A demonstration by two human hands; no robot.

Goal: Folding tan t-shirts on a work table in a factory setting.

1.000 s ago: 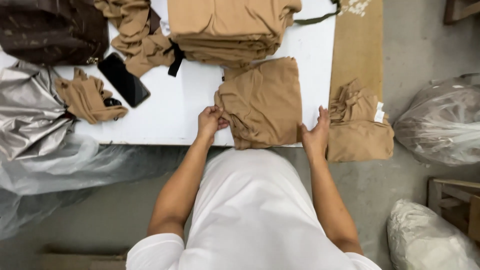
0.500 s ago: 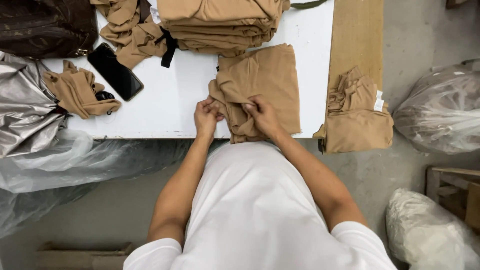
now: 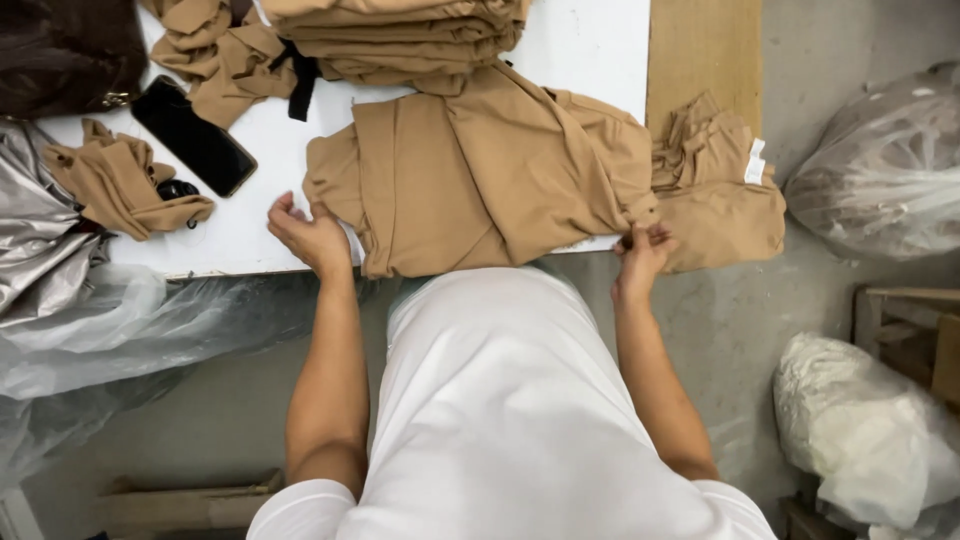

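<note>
Currently the step in hand appears to be spreading a tan garment flat on the white table, at the centre of the frame, with its near edge lying along the table's front edge. The left hand sits at the garment's lower left corner, fingers curled and closed on the fabric edge. The right hand sits at the lower right corner, fingertips pinched narrowly on a bunched fold just where the cloth runs past the table edge. Both grips are tight pinches, not open palms; how much cloth lies inside each pinch cannot be told. The garment shows ridges and a diagonal fold across its right half, so it is judged not yet flat. The next move would likely call for even tension between the two corners, so that the creases draw out without dragging the piece off the front edge. A stack of folded tan garments lies at the upper centre, touching the far edge of the spread piece. A crumpled tan piece rests at the right, partly on a brown board. A black phone lies at the upper left, with a small bunched tan piece below it, near silver plastic sheeting. Clear plastic bags stand at the right edge.
</note>
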